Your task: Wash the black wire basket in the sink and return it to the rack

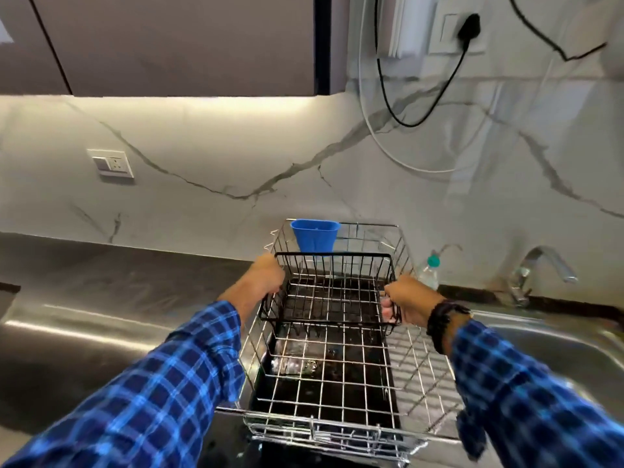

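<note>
Gripping the black rectangular wire basket [334, 255] by its ends, both hands are closed on the rim wires: left hand [270, 273] on the left end, right hand [405, 298] on the right end. Basket sits level, open top up, over the rear half of the chrome wire dish rack [337, 427] on the dark worktop [101, 315]; resting or lifted, cannot tell. Long axis looks side to side, hand to hand. Stainless steel sink [540, 342] lies right, nearer the right hand.

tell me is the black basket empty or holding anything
Empty: through the black basket only the silver rack and dark tray show. The left hand and right hand grip its sides.
</note>
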A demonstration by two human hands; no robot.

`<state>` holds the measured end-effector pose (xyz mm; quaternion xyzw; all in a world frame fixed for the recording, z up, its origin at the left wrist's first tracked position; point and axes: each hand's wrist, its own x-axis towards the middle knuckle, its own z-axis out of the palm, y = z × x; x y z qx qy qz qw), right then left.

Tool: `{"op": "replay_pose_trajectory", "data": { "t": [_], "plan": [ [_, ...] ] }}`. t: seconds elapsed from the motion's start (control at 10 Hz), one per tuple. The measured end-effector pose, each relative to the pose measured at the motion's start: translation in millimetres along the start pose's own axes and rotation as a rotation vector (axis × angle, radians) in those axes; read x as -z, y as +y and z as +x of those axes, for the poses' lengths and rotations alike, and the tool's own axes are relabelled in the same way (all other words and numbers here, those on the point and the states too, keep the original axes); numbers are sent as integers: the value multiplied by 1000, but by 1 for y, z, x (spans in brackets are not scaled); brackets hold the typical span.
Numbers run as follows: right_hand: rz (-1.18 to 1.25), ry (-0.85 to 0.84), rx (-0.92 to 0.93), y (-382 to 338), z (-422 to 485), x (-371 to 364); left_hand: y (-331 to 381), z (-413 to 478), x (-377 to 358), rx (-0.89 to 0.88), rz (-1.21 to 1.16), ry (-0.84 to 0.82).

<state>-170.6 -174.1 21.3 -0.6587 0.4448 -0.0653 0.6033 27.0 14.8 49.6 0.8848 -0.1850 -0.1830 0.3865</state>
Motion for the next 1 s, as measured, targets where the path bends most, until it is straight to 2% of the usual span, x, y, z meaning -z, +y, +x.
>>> {"op": "replay_pose_trajectory", "data": {
  "t": [0.1,0.3,0.4,0.5,0.7,0.8,0.9,1.0],
  "plan": [
    [-34,81,15,8,16,-9,-1,4,-13,-18,8,-35],
    [-129,130,-50,16,13,-25,-14,5,-24,-18,83,-70],
    [-146,113,-71,29,17,-31,-24,6,-31,35,3,-77],
    [-208,129,-72,42,24,-34,-38,10,-41,68,-26,-155],
    [-278,100,-15,50,17,-37,-46,4,-46,-12,-39,-225],
    [-492,88,82,46,-4,-34,-41,-10,-43,-44,-20,-176],
    [-673,20,269,35,-31,-15,-30,-37,-45,-111,21,-82],
    [-703,65,532,29,-69,19,-5,-77,-52,-268,42,31]
  ]
}}
